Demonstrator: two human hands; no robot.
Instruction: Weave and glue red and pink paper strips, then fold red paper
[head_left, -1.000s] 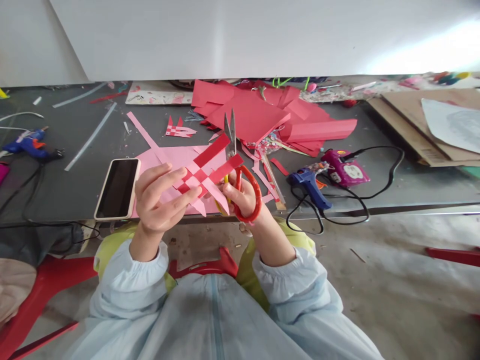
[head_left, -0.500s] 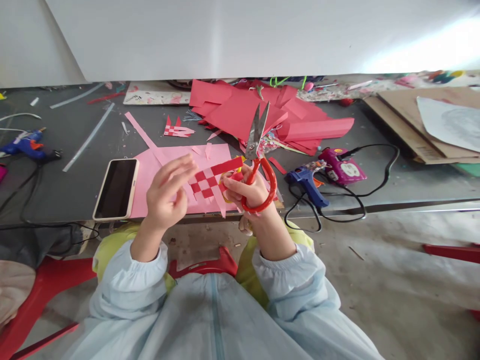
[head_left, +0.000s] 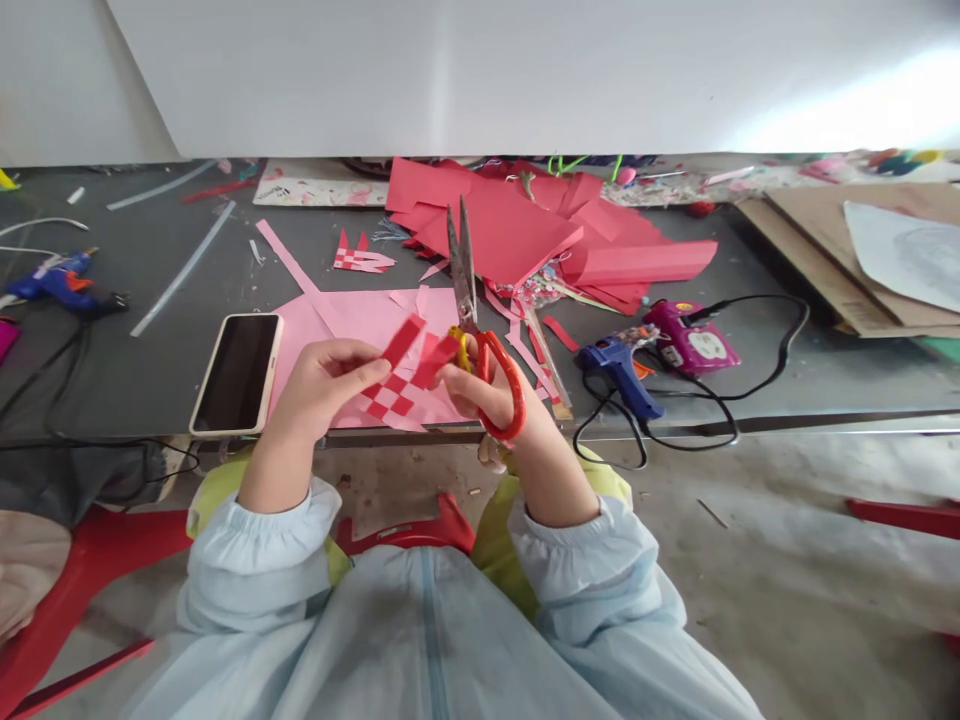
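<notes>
Lying over on the far left of the dark table [head_left: 176, 385] there's a blue glue gun [head_left: 56, 282], then a phone [head_left: 234, 375] near the front edge, right beside a pink sheet [head_left: 360, 312]. The left hand [head_left: 326, 385] has a pinch grip on the woven paper [head_left: 390, 397], a red and pink checkered thing, with thumb and fingers on a red strip. Most of the checkered part sits just right of and below those fingertips, over the pink sheet. That forearm angles up and inward, wrist bent toward the middle.

The right hand [head_left: 487, 390] is wrapped around the scissors [head_left: 465, 285], fingers in the red and yellow handles, blades slightly apart and pointing away from the body. Its thumb is by the other red strip end; can't tell if it's pinching it. This forearm leans up and left.

Behind the blades there's a messy red paper pile [head_left: 495, 225], then another glue gun [head_left: 619, 372] and some cardboard [head_left: 810, 270] farther right.
</notes>
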